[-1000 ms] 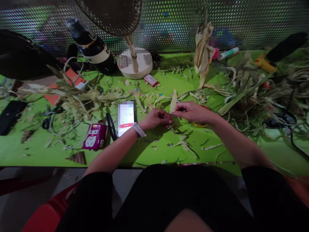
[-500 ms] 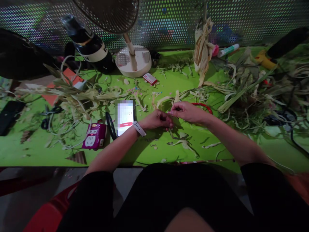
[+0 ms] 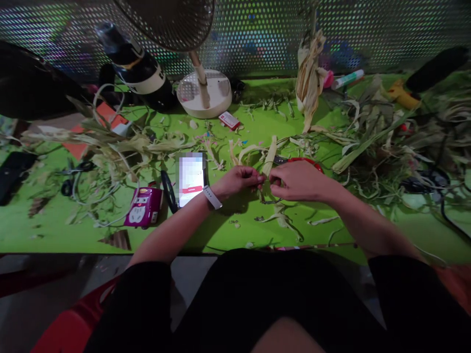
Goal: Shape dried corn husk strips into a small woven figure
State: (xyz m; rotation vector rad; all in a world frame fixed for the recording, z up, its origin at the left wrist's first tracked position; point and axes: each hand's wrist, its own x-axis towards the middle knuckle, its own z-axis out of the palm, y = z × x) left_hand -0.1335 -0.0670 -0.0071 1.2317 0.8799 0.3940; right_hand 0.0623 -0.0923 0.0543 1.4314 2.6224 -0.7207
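My left hand (image 3: 241,180), with a white band on its wrist, pinches a thin strand of dried plant, seemingly corn husk (image 3: 262,195), between thumb and forefinger. Close to its right, my right hand (image 3: 303,181) has its fingers curled together near the same strand; what they hold, if anything, is hidden. Just behind the fingers a pale strip of husk (image 3: 271,153) stands up from the table. Red-handled scissors (image 3: 307,161) lie partly behind my right hand. Further husk scraps (image 3: 282,217) lie in front of the hands.
A lit phone (image 3: 191,179) and a purple power socket (image 3: 144,207) are on the left of the green table. Behind stand a fan (image 3: 204,93), a dark bottle (image 3: 145,73) and a husk bundle (image 3: 309,78). Piled dried husks (image 3: 371,127) cover the right, near a glue gun (image 3: 405,94).
My right hand has moved down and slightly right, apart from the left fingers, uncovering the scissors' blade. My left hand has turned a little, its pinch now pointing right.
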